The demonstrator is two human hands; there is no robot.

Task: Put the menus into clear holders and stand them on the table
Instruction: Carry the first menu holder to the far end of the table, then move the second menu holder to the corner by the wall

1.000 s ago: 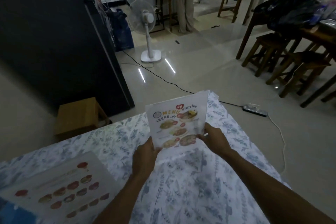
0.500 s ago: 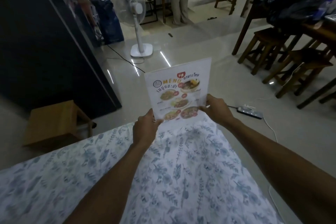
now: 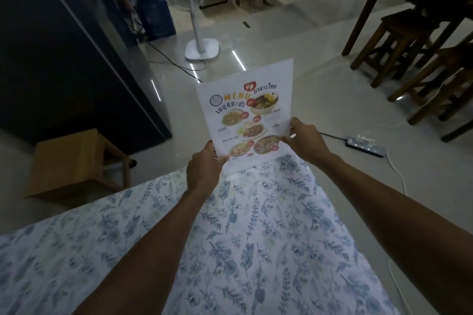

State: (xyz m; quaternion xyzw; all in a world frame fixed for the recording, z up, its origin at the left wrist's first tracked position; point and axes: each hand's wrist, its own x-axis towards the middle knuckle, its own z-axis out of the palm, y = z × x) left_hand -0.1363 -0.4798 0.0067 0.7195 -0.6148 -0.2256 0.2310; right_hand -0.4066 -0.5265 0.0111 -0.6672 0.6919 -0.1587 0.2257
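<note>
You pinch menu (image 3: 247,115) with both hands (image 3: 204,169) (image 3: 305,139) at table's (image 3: 268,238) far edge; holder unclear, standing left.

Dim room: glossy pale floor (image 3: 294,41), white pedestal fan (image 3: 198,20), dark wooden stools (image 3: 399,41), black cabinet (image 3: 64,54).

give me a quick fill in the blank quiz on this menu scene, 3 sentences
1. The menu is gripped at its lower corners by ____ hands.
2. The tablecloth is printed with blue ____.
3. The white fan stands on the ____ beyond the table.

Missing words: both; leaves; floor
</note>
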